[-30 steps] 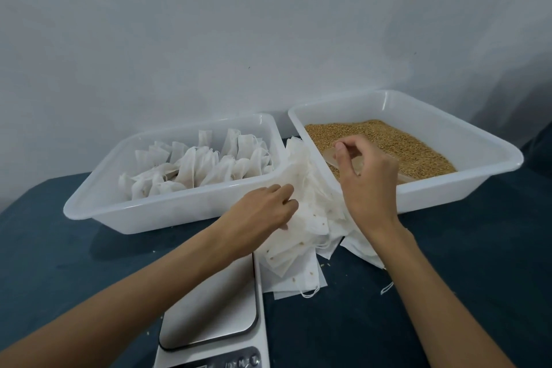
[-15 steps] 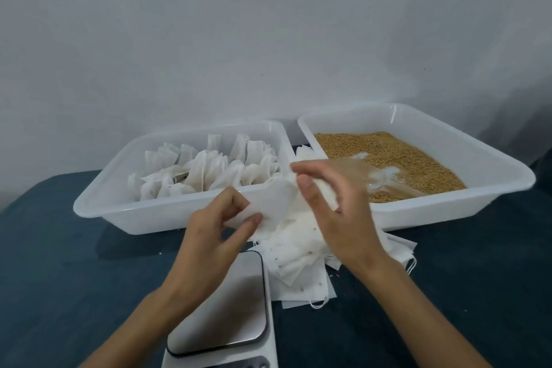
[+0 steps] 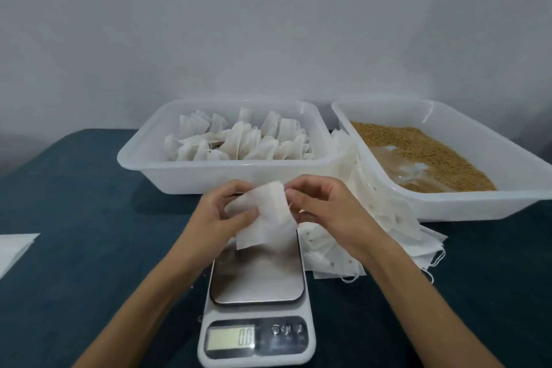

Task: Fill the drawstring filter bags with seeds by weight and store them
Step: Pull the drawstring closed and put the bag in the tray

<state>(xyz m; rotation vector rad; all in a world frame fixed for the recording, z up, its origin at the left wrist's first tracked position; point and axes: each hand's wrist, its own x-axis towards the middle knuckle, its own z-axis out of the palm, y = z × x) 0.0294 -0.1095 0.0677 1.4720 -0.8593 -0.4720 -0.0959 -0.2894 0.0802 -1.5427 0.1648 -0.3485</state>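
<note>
Filter bag [image 3: 264,215] pinched by left hand [image 3: 221,218] and right hand [image 3: 325,212] above scale [image 3: 257,275].
Thin mouth may tear or stay closed; seeds [image 3: 424,152] would spill.

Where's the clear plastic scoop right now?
In the head view, the clear plastic scoop lies on the brown seeds inside the right white plastic tub, near its front-left wall.

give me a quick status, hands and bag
Left hand and right hand both pinching one empty bag above the scale. Scale pan bare, nothing weighed yet. Nothing in the way.
</note>
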